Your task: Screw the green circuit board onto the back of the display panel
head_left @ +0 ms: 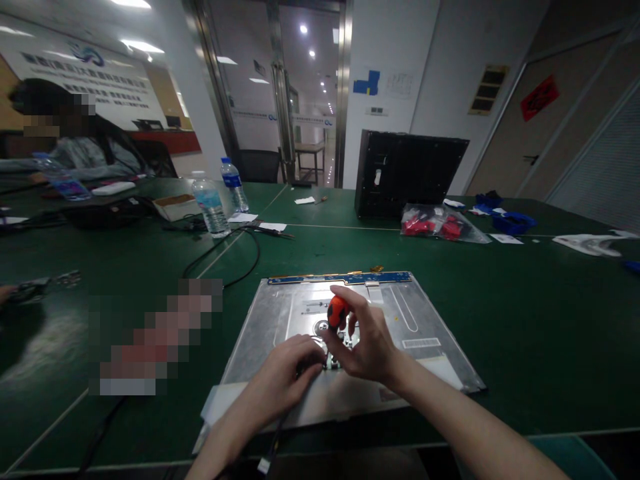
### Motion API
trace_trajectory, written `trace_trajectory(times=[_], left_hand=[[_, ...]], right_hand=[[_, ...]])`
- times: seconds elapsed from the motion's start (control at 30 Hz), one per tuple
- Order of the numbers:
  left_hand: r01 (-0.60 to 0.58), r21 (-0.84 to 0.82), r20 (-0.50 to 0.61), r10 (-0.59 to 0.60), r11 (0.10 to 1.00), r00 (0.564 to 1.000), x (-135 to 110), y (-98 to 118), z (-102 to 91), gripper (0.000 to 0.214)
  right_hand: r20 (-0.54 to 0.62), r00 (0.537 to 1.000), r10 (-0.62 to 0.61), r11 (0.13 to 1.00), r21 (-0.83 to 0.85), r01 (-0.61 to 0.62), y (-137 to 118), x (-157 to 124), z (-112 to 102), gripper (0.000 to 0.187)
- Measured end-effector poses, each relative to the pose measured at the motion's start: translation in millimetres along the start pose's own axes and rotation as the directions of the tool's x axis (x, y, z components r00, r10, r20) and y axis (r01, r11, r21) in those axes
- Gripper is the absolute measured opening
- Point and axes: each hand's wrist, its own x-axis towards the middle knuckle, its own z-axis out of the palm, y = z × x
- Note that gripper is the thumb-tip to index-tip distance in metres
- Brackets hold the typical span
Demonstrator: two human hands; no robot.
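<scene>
My right hand (367,333) grips an orange-and-black screwdriver (337,312) by its handle, which stands upright over the middle of a flat silver metal panel (425,320). Its tip is hidden behind my fingers. Beneath it sits a small metal mechanism (330,357), partly covered by both hands. With fingers curled together, my left hand (295,363) rests against the left side of this mechanism; what it pinches is hidden. A blue circuit strip (345,277) runs along the panel's far edge. A black cable with a white plug (264,465) hangs at the near edge.
Two water bottles (213,210) stand on the green table (525,320) at back left. A black monitor-like case (410,175) and a clear bag with red items (443,224) are at the back right. Across the left side, a person (100,150) sits. A black cable (257,250) loops leftward.
</scene>
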Motion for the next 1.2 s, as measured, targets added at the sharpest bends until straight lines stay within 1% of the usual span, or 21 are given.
trace_trajectory(times=[0.1, 0.3, 0.43, 0.53, 0.7, 0.83, 0.9, 1.03, 1.2], left_hand=[[0.01, -0.003, -0.013, -0.01, 1.0, 1.0, -0.4, 0.3, 0.6, 0.014], [0.019, 0.012, 0.005, -0.019, 1.0, 1.0, -0.2, 3.6, -1.7, 0.015], [0.013, 0.019, 0.009, -0.013, 1.0, 1.0, 0.2, 4.4, -2.9, 0.015], [0.024, 0.015, 0.012, -0.024, 1.0, 1.0, 0.1, 4.6, -2.6, 0.016], [0.025, 0.003, -0.013, -0.025, 1.0, 1.0, -0.3, 2.3, -1.0, 0.016], [0.023, 0.004, 0.009, -0.024, 1.0, 1.0, -0.5, 2.1, -1.3, 0.016], [0.026, 0.017, 0.015, -0.026, 1.0, 1.0, -0.4, 3.5, -2.1, 0.016], [0.012, 0.017, 0.015, -0.012, 1.0, 1.0, 0.1, 5.0, -2.7, 0.017], [0.012, 0.007, -0.006, -0.012, 1.0, 1.0, -0.2, 1.2, 0.2, 0.015]], right_hand=[[-0.009, 1.0, -0.002, 1.0, -0.013, 0.002, 1.0, 2.4, -0.6, 0.053], [0.048, 0.998, 0.027, 0.998, -0.064, -0.024, 1.2, 3.6, -0.9, 0.059], [0.028, 0.998, 0.048, 0.998, -0.032, -0.047, -0.9, 0.5, -0.7, 0.063], [0.03, 0.998, 0.06, 0.998, -0.008, -0.06, -1.0, -1.2, -0.8, 0.061], [0.032, 0.998, 0.045, 0.999, -0.03, -0.044, 1.9, 0.8, -1.2, 0.058], [0.061, 0.997, 0.037, 0.997, -0.069, -0.032, 2.1, 2.7, -1.3, 0.062], [0.068, 0.997, 0.032, 0.998, -0.057, -0.028, 1.1, 2.3, -1.0, 0.063], [0.046, 0.998, 0.031, 0.999, -0.008, -0.031, -0.1, 0.1, -0.2, 0.061], [0.043, 0.998, 0.048, 0.999, 0.005, -0.048, 3.0, -0.9, 0.2, 0.058]])
